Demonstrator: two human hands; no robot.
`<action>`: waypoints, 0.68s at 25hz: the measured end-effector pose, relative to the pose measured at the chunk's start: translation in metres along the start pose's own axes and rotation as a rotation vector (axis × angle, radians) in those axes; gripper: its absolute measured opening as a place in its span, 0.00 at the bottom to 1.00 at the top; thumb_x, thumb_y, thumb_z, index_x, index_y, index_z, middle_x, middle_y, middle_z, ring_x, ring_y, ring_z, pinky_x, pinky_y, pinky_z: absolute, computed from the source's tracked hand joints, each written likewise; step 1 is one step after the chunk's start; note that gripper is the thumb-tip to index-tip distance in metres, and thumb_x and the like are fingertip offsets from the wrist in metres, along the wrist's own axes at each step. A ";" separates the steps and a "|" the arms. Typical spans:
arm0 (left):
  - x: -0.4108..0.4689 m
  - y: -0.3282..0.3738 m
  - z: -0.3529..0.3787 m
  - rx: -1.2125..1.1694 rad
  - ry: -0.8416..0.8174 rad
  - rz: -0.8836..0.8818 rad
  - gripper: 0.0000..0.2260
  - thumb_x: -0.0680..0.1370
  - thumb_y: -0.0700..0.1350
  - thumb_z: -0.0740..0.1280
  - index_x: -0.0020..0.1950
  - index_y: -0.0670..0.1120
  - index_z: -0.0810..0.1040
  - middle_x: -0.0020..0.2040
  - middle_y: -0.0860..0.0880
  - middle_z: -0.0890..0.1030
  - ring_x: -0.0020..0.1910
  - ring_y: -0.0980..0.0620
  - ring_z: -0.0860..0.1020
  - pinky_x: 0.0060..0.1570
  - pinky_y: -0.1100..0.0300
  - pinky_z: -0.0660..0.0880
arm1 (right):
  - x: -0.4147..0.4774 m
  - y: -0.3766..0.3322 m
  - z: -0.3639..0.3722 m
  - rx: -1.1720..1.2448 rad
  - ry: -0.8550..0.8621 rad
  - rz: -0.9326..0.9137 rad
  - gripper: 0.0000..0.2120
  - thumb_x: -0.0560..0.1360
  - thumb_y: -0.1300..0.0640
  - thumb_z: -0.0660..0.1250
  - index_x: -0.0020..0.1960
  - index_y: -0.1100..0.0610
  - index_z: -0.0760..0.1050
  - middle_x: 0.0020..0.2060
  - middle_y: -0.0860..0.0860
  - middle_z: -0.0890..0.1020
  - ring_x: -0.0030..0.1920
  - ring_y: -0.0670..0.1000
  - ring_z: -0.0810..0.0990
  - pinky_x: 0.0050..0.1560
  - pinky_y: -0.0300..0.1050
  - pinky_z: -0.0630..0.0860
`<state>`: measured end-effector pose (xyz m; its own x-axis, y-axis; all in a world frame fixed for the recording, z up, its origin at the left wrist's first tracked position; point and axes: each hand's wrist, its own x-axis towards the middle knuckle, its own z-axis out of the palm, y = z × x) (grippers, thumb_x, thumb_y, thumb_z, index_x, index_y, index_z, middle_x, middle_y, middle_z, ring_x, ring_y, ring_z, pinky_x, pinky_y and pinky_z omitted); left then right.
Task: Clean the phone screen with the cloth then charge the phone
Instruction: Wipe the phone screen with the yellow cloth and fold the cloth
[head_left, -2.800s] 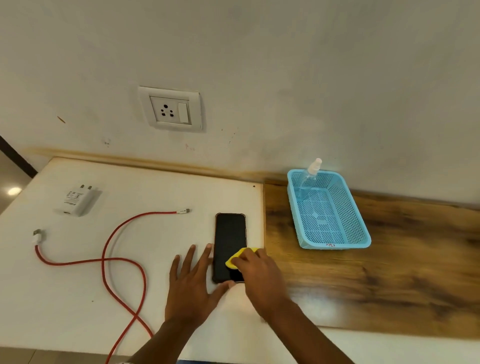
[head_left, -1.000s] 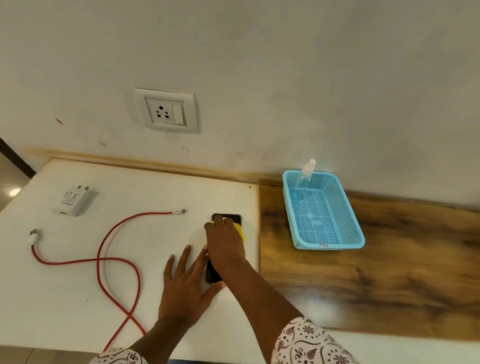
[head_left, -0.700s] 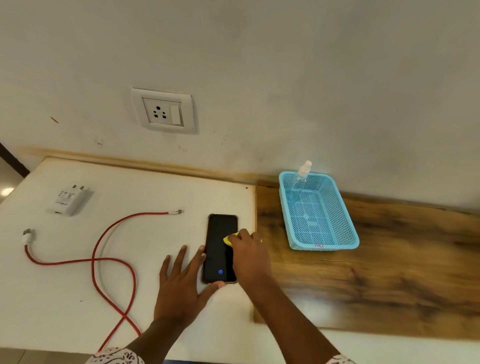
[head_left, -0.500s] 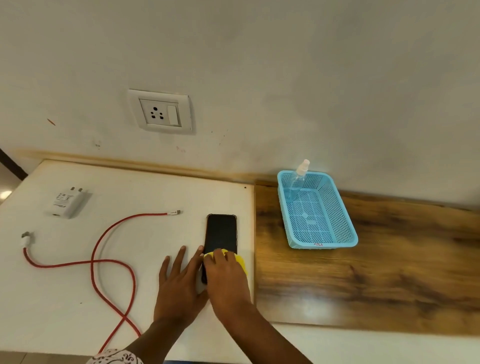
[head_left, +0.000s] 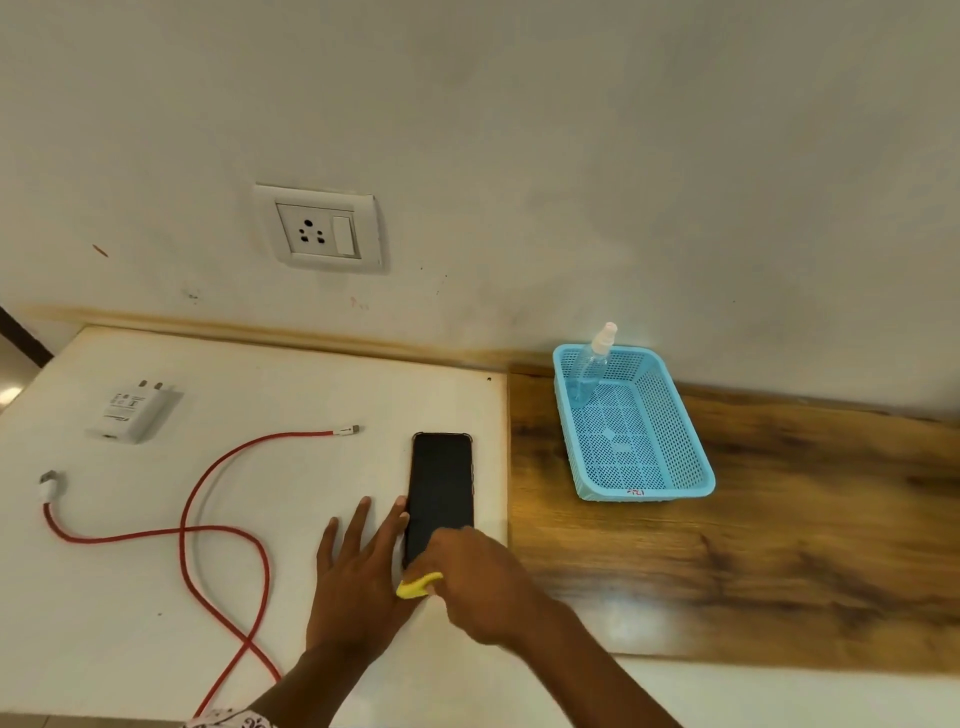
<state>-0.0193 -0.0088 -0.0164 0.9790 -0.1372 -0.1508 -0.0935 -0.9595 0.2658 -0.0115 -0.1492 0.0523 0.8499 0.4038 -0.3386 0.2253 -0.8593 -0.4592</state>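
Two hands work at the near end of the phone (head_left: 440, 493), which lies face up on the white board (head_left: 260, 389) with its dark screen showing. The right hand (head_left: 483, 582) is closed over a yellow cloth (head_left: 418, 585), bunched under the fingers so that only a corner peeks out on its thumb side, and it presses on the phone's bottom edge. Just beside that grip, on the thumb side, the left hand (head_left: 358, 577) lies flat and open on the board, holding nothing, its fingertips braced against the phone's long edge. Ahead of the cloth, most of the screen stretches away uncovered. Well off past the left hand run the red cable (head_left: 208, 519) and the white adapter (head_left: 132, 413), both loose; the wall socket (head_left: 324, 228) sits above and beyond. On the far side of the right hand stands a blue basket (head_left: 675, 488) holding a spray bottle (head_left: 592, 364). Wiping looks under way, charging not yet begun. A hard stroke could skid the phone forward if the bracing fingers slip, and a cloth bunched this small may let bare fingertips smear the glass.
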 end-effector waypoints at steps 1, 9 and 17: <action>0.000 0.000 -0.001 -0.002 0.010 -0.009 0.37 0.72 0.71 0.44 0.63 0.47 0.76 0.63 0.43 0.78 0.62 0.39 0.75 0.59 0.40 0.67 | 0.004 0.006 -0.014 0.087 0.006 -0.010 0.17 0.75 0.61 0.66 0.64 0.55 0.73 0.57 0.56 0.78 0.56 0.56 0.77 0.55 0.45 0.73; 0.000 0.002 -0.003 -0.026 0.040 -0.066 0.37 0.71 0.72 0.47 0.64 0.49 0.74 0.64 0.40 0.77 0.61 0.35 0.75 0.59 0.43 0.65 | 0.082 0.032 -0.069 -0.028 0.389 0.395 0.16 0.76 0.62 0.63 0.64 0.60 0.69 0.59 0.58 0.76 0.58 0.56 0.76 0.55 0.46 0.75; 0.002 0.000 0.000 -0.024 0.041 0.016 0.36 0.73 0.71 0.46 0.67 0.49 0.72 0.66 0.47 0.76 0.69 0.42 0.68 0.67 0.39 0.61 | 0.101 -0.008 -0.020 -0.303 0.139 0.037 0.18 0.74 0.65 0.64 0.63 0.59 0.72 0.60 0.58 0.72 0.61 0.59 0.71 0.57 0.51 0.73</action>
<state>-0.0174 -0.0086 -0.0166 0.9841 -0.1420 -0.1071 -0.1056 -0.9511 0.2904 0.0818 -0.1082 0.0380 0.9122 0.3421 -0.2254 0.3070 -0.9352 -0.1765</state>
